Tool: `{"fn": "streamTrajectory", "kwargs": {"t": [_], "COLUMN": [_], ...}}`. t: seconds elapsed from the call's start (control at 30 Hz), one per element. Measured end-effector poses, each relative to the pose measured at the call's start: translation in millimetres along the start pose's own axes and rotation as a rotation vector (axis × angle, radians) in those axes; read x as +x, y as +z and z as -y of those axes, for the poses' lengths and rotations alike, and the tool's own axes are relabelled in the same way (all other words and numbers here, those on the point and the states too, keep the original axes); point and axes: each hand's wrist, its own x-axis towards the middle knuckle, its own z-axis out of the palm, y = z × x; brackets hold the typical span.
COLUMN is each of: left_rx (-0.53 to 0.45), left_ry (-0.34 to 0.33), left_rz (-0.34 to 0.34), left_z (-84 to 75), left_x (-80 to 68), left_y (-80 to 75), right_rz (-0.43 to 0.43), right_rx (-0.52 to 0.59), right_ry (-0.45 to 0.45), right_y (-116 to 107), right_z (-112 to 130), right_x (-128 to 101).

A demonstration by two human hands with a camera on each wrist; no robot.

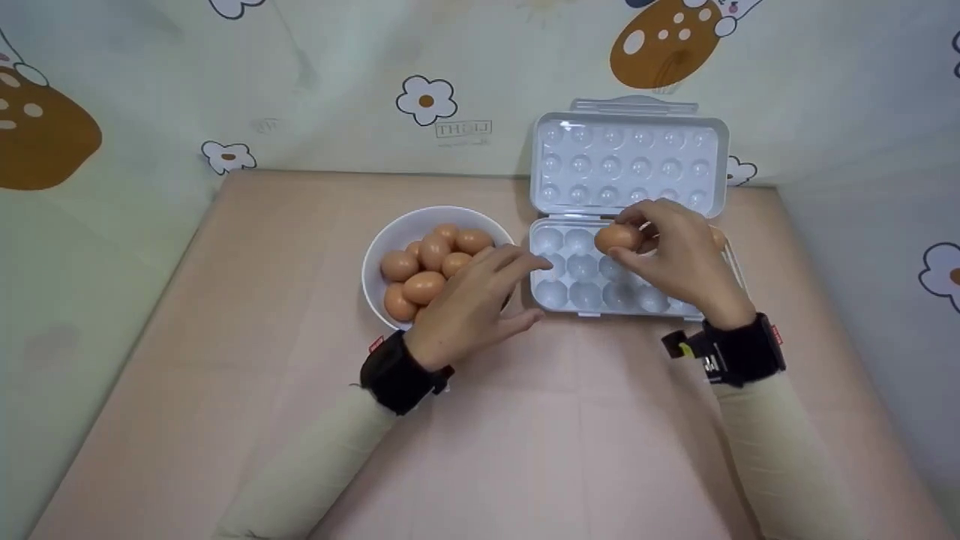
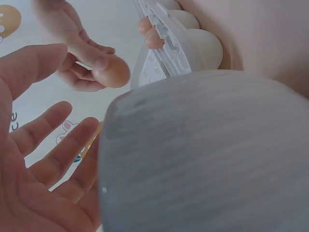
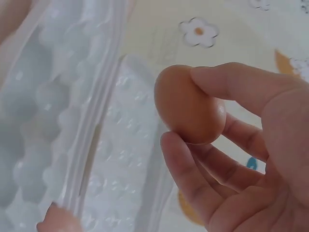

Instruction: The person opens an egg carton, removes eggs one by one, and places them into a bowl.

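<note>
My right hand (image 1: 679, 259) pinches a brown egg (image 1: 616, 238) between thumb and fingers, above the egg carton (image 1: 553, 306). In the right wrist view the same egg (image 3: 186, 104) sits in the fingertips, apart from the carton. My left hand (image 1: 472, 300) is over the right side of a white bowl (image 1: 375, 244), its fingers spread toward the carton and holding nothing. Several brown eggs (image 1: 424, 287) are piled in the bowl, some hidden by that hand. Two eggs (image 2: 154, 38) sit at one end of the carton in the left wrist view.
The carton's lid (image 1: 630, 165) stands upright on the far side, near the patterned wall cloth (image 1: 322, 90). A pinkish cover (image 1: 300, 337) lies over the table. Another patterned cloth wall (image 1: 870, 187) rises at the right.
</note>
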Motion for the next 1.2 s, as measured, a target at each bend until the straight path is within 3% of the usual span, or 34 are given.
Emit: {"fn": "streamTrajectory", "kwargs": {"t": [0.43, 0.7, 1.2], "left_rx": [-0.067, -0.094, -0.047], "left_ry": [-0.042, 0.004, 0.108], "left_rz": [-0.062, -0.105, -0.143], "left_z": [-0.9, 1.1, -2.8], "left_x": [3.8, 5.5, 5.7], "left_y": [-1.0, 0.3, 3.5], "right_rz": [-0.017, 0.033, 0.098], "right_rx": [0.285, 0.429, 0.544], "right_ry": [-0.108, -0.062, -0.024], "right_y": [8, 19, 39], "right_z": [37, 52, 69], "right_x": [-17, -24, -28]}}
